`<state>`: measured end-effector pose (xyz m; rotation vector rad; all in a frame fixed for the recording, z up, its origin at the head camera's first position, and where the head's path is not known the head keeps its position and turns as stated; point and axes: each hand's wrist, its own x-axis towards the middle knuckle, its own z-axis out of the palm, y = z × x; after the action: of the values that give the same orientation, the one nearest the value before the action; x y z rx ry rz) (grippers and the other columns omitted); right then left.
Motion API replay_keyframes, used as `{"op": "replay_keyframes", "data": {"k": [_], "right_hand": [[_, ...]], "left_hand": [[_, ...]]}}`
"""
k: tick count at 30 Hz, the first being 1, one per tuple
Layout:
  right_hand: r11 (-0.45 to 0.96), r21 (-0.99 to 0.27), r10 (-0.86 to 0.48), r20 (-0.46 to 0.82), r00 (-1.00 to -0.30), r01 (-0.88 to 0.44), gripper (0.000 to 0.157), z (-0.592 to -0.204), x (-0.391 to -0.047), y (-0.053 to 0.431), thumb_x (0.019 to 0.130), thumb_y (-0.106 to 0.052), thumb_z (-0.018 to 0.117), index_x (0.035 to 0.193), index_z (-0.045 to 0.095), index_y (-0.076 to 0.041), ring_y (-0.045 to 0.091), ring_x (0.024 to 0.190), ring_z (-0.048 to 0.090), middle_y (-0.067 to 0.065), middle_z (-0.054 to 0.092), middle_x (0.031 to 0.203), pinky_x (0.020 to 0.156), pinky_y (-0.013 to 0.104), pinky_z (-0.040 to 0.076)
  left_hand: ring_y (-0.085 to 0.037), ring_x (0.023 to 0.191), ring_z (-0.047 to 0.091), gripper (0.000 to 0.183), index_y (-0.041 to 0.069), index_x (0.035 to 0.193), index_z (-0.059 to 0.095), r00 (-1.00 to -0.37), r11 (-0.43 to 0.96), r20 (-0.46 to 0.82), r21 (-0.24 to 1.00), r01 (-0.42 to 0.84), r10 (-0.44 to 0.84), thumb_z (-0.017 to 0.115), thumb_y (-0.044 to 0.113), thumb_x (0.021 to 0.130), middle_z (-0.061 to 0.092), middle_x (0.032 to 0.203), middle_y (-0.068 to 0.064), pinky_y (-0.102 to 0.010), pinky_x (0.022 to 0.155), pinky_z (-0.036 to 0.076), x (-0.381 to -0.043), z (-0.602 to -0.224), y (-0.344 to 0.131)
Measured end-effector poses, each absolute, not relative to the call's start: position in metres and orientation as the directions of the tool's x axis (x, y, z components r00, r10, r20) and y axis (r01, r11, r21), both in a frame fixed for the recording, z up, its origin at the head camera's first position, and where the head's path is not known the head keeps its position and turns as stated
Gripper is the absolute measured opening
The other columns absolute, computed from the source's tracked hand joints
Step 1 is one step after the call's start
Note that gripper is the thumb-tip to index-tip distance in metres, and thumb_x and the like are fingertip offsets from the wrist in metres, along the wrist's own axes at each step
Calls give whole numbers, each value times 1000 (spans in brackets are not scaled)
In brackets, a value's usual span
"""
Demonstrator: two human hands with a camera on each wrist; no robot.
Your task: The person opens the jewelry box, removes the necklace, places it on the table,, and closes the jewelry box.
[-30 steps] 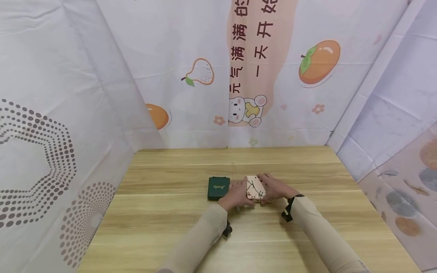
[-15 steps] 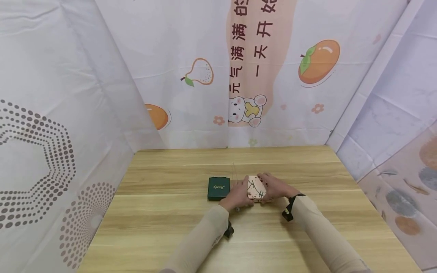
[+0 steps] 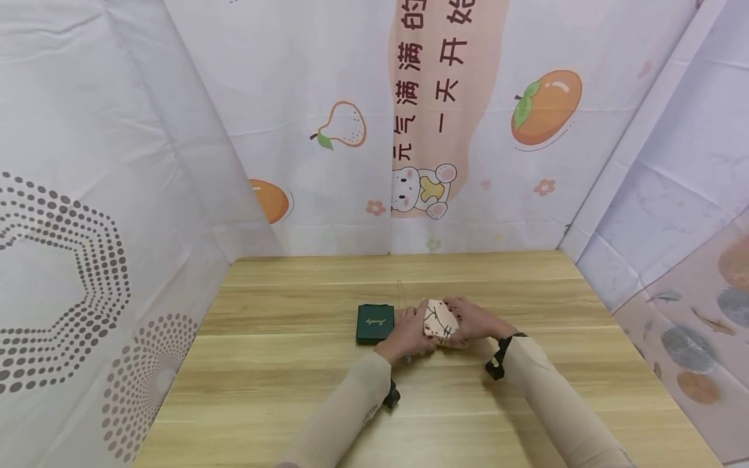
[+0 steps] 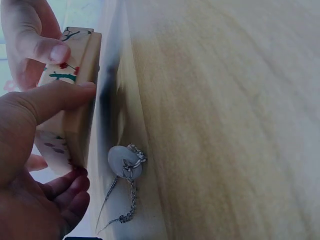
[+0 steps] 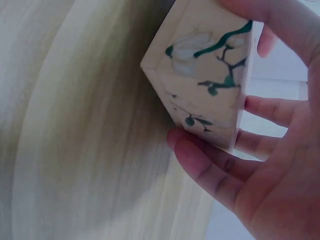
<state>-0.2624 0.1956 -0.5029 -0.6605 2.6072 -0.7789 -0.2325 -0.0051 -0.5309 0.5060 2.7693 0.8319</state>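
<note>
Between both hands is a small cream box point(image 3: 440, 318) painted with branches and flowers. My left hand point(image 3: 409, 333) grips its left side, thumb on the near side and fingers toward the underside in the left wrist view. On the opposite side, my right hand point(image 3: 473, 322) holds it with thumb and curled fingers. The box looks tilted and raised off the table. A necklace point(image 4: 125, 162) with a pale round pendant and a silver chain lies on the wood by the left hand; its thin chain point(image 3: 400, 287) runs out behind that hand. What the box contains is hidden.
A dark green box point(image 3: 374, 324) with gold lettering stands just left of the left hand. The wood-grain table point(image 3: 292, 390) reaches back to a printed white curtain point(image 3: 328, 227), with further curtains along both sides.
Both hands have tilted the cream box, so its top faces a different way and more of its side shows. The green box and the necklace stay in place.
</note>
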Motion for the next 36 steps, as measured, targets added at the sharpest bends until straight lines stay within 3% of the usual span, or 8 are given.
{"op": "replay_keyframes", "data": {"k": [3,10,17,25,31,36], "right_hand": [[738,-593,-515,-185,-837,-323,103,-500,-263,198,62,-25,87,146,36,5,35,118,52,29,45,138,95,51,46],[715,-618,-528,-169,-832,-328,105,-494,-263,202,62,-29,87,146,35,7,40,120,51,31,43,140,97,55,44],[686,-650,-546,-165,-821,-326,106,-488,-260,205,65,-35,87,147,34,7,40,125,48,29,43,143,99,55,43],[659,-670,-571,-150,-807,-342,101,-481,-260,203,65,-33,87,146,37,4,27,113,54,19,54,134,93,43,45],[649,-685,-577,-158,-801,-332,100,-477,-258,203,66,-35,87,146,38,0,27,115,53,17,53,135,93,43,44],[633,-710,-578,-170,-798,-308,99,-476,-257,204,67,-34,87,147,38,-3,27,118,52,16,52,137,96,44,43]], "left_hand": [[-19,105,41,104,13,157,15,-921,763,-58,581,283,386,81,31,78,48,119,-9,-33,90,43,-233,-532,-6],[-20,114,42,111,11,157,12,-930,719,-25,641,267,368,81,42,76,46,132,-12,-35,95,44,-232,-535,-9],[-18,114,40,112,14,158,15,-924,675,-14,687,268,382,80,52,74,44,134,-8,-36,95,44,-231,-533,-15],[-27,140,33,113,13,158,13,-913,615,-3,740,272,408,81,50,74,30,157,-12,-48,112,34,-235,-529,-20],[-27,145,27,117,12,158,8,-904,587,-16,765,264,428,79,52,74,22,162,-9,-50,113,33,-238,-530,-22],[-27,146,26,121,18,158,6,-909,570,-19,785,245,417,81,55,71,21,162,-7,-52,113,33,-237,-530,-21]]}}
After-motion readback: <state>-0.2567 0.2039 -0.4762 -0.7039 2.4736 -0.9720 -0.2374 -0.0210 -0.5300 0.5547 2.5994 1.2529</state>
